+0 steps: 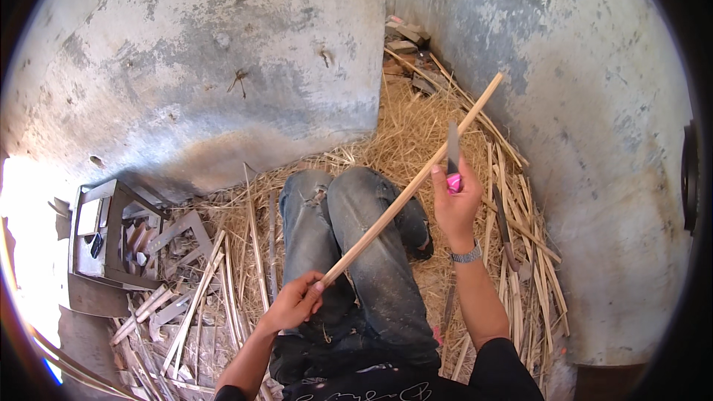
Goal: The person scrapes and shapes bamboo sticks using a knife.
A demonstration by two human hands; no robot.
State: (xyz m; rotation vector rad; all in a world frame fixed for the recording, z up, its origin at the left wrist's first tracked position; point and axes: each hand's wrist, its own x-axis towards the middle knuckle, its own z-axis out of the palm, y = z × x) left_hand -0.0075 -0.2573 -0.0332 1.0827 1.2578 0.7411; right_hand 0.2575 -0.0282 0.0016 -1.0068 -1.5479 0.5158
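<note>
A long pale wooden strip, which looks like split bamboo [386, 215], slants across my lap from lower left to upper right. My left hand [295, 301] is closed around its lower end, above my thigh. In my right hand [457, 206] is a knife [453, 150] with a pink handle, its blade pointing up and crossing the strip near the upper end. My right thumb reaches toward the strip; whether it touches it I cannot tell. The strip's far end sticks out past the blade, over the straw-like shavings.
Shavings [405, 126] cover the floor around my knees. Several long strips [520, 252] lie along the right wall, others [230, 282] on the left. A wooden box frame [111, 234] stands at the left among scraps. Bricks and rubble [405, 37] lie in the gap between the two walls.
</note>
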